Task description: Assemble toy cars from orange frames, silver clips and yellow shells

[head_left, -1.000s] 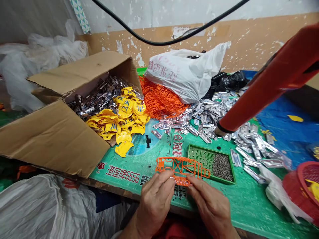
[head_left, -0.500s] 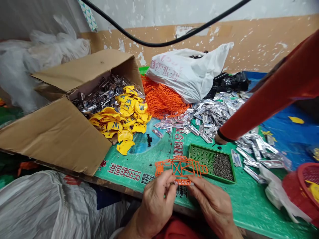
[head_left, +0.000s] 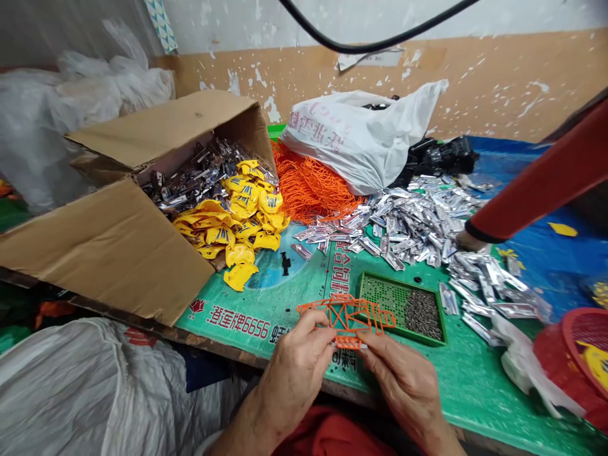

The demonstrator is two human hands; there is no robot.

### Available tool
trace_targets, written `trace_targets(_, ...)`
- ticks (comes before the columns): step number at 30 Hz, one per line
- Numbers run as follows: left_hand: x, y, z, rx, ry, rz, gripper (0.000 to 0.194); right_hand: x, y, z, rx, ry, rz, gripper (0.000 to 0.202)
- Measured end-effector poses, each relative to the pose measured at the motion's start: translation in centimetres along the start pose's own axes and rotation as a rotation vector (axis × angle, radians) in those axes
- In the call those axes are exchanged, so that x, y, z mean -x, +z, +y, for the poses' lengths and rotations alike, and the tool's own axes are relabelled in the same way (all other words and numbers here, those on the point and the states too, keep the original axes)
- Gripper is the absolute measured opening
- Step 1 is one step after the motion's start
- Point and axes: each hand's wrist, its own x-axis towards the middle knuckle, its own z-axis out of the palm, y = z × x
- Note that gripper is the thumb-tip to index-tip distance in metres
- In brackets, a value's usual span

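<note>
An orange plastic lattice frame (head_left: 350,316) is held between my two hands above the table's front edge. My left hand (head_left: 304,354) is closed on its left part, thumb and fingers pinched together. On the other side my right hand (head_left: 403,373) grips the lower right of the frame. A small silvery piece shows at the frame's lower edge by the right fingertips; most of it is hidden. Just beyond the right hand lies a green tray (head_left: 368,310) with small dark metal pins (head_left: 422,313) heaped in its right half.
Left stands a cardboard box (head_left: 137,253) with silvery parts and yellow pieces (head_left: 237,215). Behind are orange frames (head_left: 311,187) and a white bag (head_left: 356,136). Silver pieces (head_left: 408,218) cover the right, where another person's sleeved arm (head_left: 546,171) reaches in. A red basket (head_left: 560,361) stands front right.
The other person's arm has moved right, from near the tray to the silver pieces. My left fingers have shifted slightly on the orange frame. The frame stays in both hands.
</note>
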Motion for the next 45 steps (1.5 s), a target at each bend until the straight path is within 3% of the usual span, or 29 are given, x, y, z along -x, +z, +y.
trace_targets(6, 0.6, -0.3, 0.2, 0.029, 0.059, -0.039, 0.02, 0.2, -0.2, -0.2, -0.065, 0.035, 0.006, 0.016)
trace_targets(17, 0.9, 0.4, 0.0, 0.197, 0.048, 0.074, 0.02, 0.5, -0.4, -0.6, -0.391, 0.323, -0.019, 0.016)
trace_targets(21, 0.7, 0.1, 0.2, 0.132, 0.186, 0.062, 0.016, 0.5, -0.6, -0.4, -0.488, 0.361, -0.029, 0.018)
trace_targets(25, 0.6, -0.4, 0.8, 0.004, 0.239, 0.034, 0.019, 0.6, -0.8, -0.5, -0.601, 0.412, -0.018, 0.02)
trace_targets(33, 1.1, -1.2, 1.2, -0.197, 0.319, 0.045, 0.018, 0.7, -0.1, -1.5, -0.931, 0.751, -0.084, 0.01)
trace_targets(36, 1.1, -1.2, 1.1, -0.172, 0.291, 0.042, 0.017, 0.9, -0.1, -1.9, -0.85, 0.683, -0.047, 0.011)
trace_targets(45, 1.5, -0.7, 0.7, -0.061, 0.261, -0.062, 0.021, 1.5, -0.6, -2.4, -0.312, 0.353, 0.015, 0.01)
